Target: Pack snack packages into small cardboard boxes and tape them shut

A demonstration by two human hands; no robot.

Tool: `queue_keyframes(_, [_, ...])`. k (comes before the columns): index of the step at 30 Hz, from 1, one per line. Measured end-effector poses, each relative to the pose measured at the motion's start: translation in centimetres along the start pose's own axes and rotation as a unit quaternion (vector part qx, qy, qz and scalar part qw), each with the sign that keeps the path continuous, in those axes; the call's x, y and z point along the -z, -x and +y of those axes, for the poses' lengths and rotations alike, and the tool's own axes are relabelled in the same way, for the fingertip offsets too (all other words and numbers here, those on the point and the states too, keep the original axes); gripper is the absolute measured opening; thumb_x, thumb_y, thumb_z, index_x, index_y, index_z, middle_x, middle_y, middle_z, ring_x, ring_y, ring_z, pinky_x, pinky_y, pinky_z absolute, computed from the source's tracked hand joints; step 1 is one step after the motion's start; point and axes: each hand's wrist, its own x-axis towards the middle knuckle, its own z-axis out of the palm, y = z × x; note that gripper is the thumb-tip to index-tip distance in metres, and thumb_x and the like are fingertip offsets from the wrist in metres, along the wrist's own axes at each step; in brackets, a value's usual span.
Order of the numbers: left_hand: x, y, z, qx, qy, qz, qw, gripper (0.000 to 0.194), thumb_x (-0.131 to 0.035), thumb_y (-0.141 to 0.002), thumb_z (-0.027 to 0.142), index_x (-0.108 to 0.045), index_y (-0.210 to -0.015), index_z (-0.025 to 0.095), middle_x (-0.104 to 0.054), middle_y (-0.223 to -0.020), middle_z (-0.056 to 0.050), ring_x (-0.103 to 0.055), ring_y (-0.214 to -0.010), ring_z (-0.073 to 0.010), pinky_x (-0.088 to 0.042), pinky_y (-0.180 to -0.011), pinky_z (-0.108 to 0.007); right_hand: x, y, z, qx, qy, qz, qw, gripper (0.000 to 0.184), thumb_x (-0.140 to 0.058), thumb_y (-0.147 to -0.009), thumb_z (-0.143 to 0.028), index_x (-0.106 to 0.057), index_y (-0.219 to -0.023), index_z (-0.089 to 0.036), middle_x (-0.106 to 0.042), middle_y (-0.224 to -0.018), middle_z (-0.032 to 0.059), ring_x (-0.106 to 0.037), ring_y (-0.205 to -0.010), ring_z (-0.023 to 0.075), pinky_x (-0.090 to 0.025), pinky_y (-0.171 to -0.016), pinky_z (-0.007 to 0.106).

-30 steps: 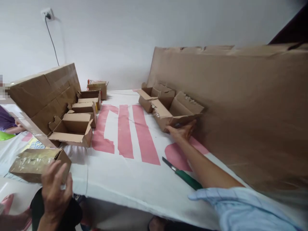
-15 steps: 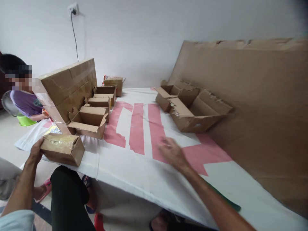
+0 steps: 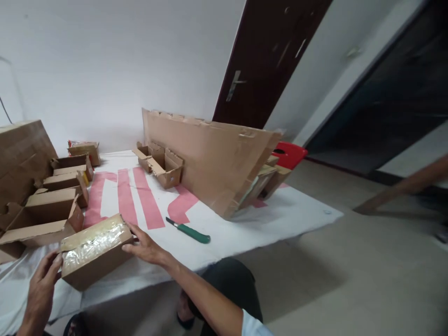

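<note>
A small cardboard box [image 3: 94,254], its top sealed with shiny clear tape, is held between my two hands at the table's front edge. My left hand [image 3: 42,282] grips its left end, thumb at the near corner. On the right end, my right hand [image 3: 145,245] presses with fingers behind and thumb in front. A green-handled knife [image 3: 192,233] lies on the cloth to the right of my right hand, its dark blade pointing back left.
Several open cardboard boxes [image 3: 45,212] line the left side by a cardboard partition [image 3: 24,154]. More open boxes [image 3: 164,168] stand before a long cardboard panel [image 3: 203,158]. Pink strips [image 3: 126,196] mark the white tablecloth [image 3: 241,245]. A red chair [image 3: 290,154] is behind.
The view has swung right, bringing the knife and door into sight. My right hand has come from over the cloth to the taped box, now held at both ends.
</note>
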Motion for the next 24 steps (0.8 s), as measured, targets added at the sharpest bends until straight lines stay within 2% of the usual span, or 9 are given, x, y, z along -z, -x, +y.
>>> queue_keyframes(2, [-0.6,-0.1,0.4,0.023,0.021,-0.012,0.999,0.057,-0.081,-0.068,0.066,-0.077,-0.108,0.026,-0.080,-0.129,-0.007,-0.073,-0.121,-0.0396,-0.066,-0.081,-0.041,0.8,0.3,-0.1,-0.008,-0.016,-0.011,1.000,0.093,-0.080,-0.084,-0.028,-0.043,-0.169,-0.031,-0.054,-0.167,0.0088,-0.054,-0.150,0.0326,-0.051,-0.118,0.048])
queue_keyframes(5, [-0.4,-0.3,0.7,0.007,0.020,-0.039,0.999,0.057,-0.081,-0.068,0.069,-0.080,-0.104,0.025,-0.074,-0.145,-0.010,-0.061,-0.144,-0.0425,-0.062,-0.102,-0.045,0.7,0.6,0.1,-0.001,-0.021,-0.016,1.000,0.084,-0.074,-0.087,-0.029,-0.047,-0.167,-0.028,-0.060,-0.162,0.0088,-0.057,-0.147,0.0308,-0.052,-0.116,0.046])
queue_keyframes(7, [0.0,-0.3,0.9,-0.014,0.010,-0.071,0.997,0.057,-0.082,-0.068,0.070,-0.083,-0.101,0.023,-0.073,-0.147,-0.013,-0.054,-0.151,-0.0440,-0.054,-0.115,-0.050,0.7,0.7,0.7,-0.004,-0.003,-0.014,1.000,0.079,-0.072,-0.087,-0.029,-0.052,-0.163,-0.027,-0.060,-0.161,0.0099,-0.060,-0.143,0.0301,-0.054,-0.113,0.046])
queue_keyframes(10, [0.5,-0.3,1.4,-0.031,-0.004,-0.111,0.993,0.058,-0.084,-0.069,0.069,-0.086,-0.105,0.023,-0.075,-0.144,-0.015,-0.050,-0.155,-0.0442,-0.044,-0.125,-0.055,2.0,1.5,2.3,-0.007,0.084,0.012,0.996,0.065,-0.071,-0.088,-0.030,-0.062,-0.152,-0.024,-0.063,-0.155,0.0116,-0.063,-0.139,0.0299,-0.054,-0.113,0.047])
queue_keyframes(12, [0.7,-0.2,1.8,-0.044,-0.008,-0.130,0.990,0.055,-0.085,-0.071,0.066,-0.086,-0.107,0.023,-0.075,-0.145,-0.015,-0.048,-0.156,-0.0429,-0.038,-0.129,-0.056,4.2,2.7,3.8,0.010,0.190,0.064,0.980,0.049,-0.069,-0.092,-0.032,-0.070,-0.140,-0.023,-0.069,-0.144,0.0127,-0.064,-0.135,0.0305,-0.052,-0.116,0.051])
queue_keyframes(14, [0.7,-0.1,2.0,-0.053,-0.005,-0.151,0.987,0.052,-0.085,-0.074,0.063,-0.086,-0.107,0.022,-0.073,-0.148,-0.015,-0.048,-0.156,-0.0417,-0.036,-0.131,-0.056,7.0,4.4,5.2,0.018,0.329,0.125,0.936,0.033,-0.064,-0.095,-0.031,-0.075,-0.125,-0.021,-0.074,-0.130,0.0149,-0.066,-0.126,0.0330,-0.050,-0.115,0.055])
queue_keyframes(17, [0.6,0.0,1.9,-0.049,0.015,-0.165,0.985,0.046,-0.086,-0.077,0.059,-0.086,-0.104,0.022,-0.068,-0.154,-0.015,-0.051,-0.154,-0.0402,-0.037,-0.130,-0.054,11.2,7.4,6.5,-0.027,0.522,0.179,0.833,0.025,-0.059,-0.099,-0.027,-0.074,-0.117,-0.019,-0.074,-0.111,0.0144,-0.066,-0.115,0.0334,-0.050,-0.110,0.053])
queue_keyframes(20, [0.4,0.2,1.4,-0.039,0.041,-0.164,0.985,0.046,-0.088,-0.076,0.056,-0.085,-0.105,0.020,-0.065,-0.158,-0.017,-0.057,-0.150,-0.0395,-0.040,-0.129,-0.054,13.6,10.0,6.7,-0.075,0.578,0.191,0.790,0.028,-0.055,-0.100,-0.026,-0.072,-0.119,-0.015,-0.070,-0.110,0.0171,-0.062,-0.109,0.0356,-0.051,-0.100,0.053])
queue_keyframes(24, [0.1,0.3,0.7,-0.045,0.055,-0.155,0.985,0.050,-0.089,-0.076,0.058,-0.084,-0.105,0.018,-0.063,-0.159,-0.019,-0.058,-0.147,-0.0387,-0.042,-0.127,-0.053,14.4,11.6,6.4,-0.158,0.646,0.189,0.722,0.029,-0.051,-0.104,-0.031,-0.072,-0.119,-0.018,-0.068,-0.115,0.0170,-0.061,-0.110,0.0347,-0.049,-0.090,0.045])
